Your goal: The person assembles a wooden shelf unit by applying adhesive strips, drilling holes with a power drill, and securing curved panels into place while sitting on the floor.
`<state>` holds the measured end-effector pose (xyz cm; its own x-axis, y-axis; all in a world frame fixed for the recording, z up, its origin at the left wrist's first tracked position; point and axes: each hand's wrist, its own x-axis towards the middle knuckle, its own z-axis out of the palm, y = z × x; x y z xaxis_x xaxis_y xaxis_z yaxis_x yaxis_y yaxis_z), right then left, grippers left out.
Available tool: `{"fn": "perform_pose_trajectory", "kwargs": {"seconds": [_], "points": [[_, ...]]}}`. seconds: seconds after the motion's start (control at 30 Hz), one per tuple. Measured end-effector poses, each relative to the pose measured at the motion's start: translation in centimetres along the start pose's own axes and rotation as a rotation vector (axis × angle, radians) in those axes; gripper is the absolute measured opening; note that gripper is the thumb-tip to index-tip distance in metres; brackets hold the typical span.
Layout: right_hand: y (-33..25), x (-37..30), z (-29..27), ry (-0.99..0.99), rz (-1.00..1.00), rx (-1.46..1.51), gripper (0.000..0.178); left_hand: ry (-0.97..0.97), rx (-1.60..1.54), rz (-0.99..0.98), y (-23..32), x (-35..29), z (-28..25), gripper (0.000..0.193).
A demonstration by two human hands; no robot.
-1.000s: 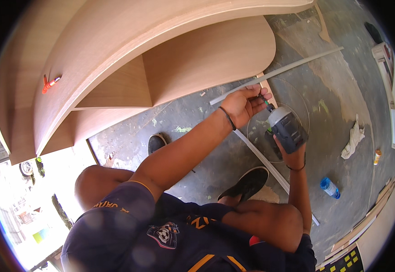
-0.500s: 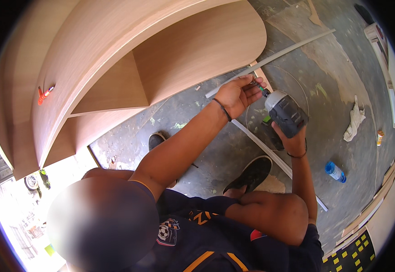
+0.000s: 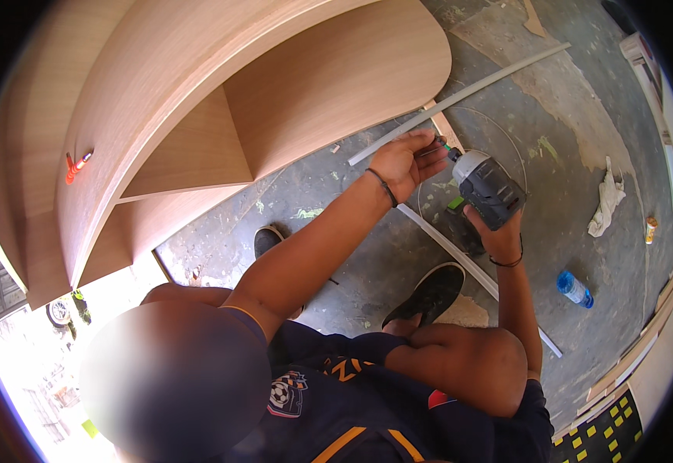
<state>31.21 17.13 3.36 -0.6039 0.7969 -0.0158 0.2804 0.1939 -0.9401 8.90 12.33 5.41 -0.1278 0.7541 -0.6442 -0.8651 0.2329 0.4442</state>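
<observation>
At left, on the curved panel of a pale wood cabinet, an orange tool. Right of that, below the cabinet's edge, a left shoe on the grey floor.

In the middle, left hand reaching far, palm turned up, lower fingers loosely curled, thumb and index at the tip of the bit. Too small there to tell whether pinched on anything. Just beyond, a grey strip; nearer, a white strip and a right shoe.

Right of the middle, above the floor, the drill, nose tilted far and left. Right hand wrapped on its back and handle side, thumb along the casing, other fingers mostly hidden. Probably fairly heavy, stiff, hard-shelled, not very fragile; best held by the handle behind the motor, clear of the turning nose.

Farther right, a blue bottle lying near, a crumpled rag farther off, and a small container at far right.
</observation>
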Motion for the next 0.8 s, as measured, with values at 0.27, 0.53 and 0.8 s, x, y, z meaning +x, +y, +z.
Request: {"fn": "perform_pose_trajectory", "kwargs": {"seconds": [0.27,0.53,0.8], "points": [[0.0,0.3,-0.7,-0.040,-0.045,-0.053,0.047,0.002,0.029,-0.034,0.4,-0.2,0.3,0.014],[-0.6,0.4,-0.7,-0.021,0.077,0.137,0.053,-0.035,0.007,-0.129,0.7,0.0,-0.2,0.019],[-0.7,0.4,-0.7,-0.021,0.086,0.112,0.052,0.000,0.005,-0.129,0.6,0.0,-0.3,0.018]]}}
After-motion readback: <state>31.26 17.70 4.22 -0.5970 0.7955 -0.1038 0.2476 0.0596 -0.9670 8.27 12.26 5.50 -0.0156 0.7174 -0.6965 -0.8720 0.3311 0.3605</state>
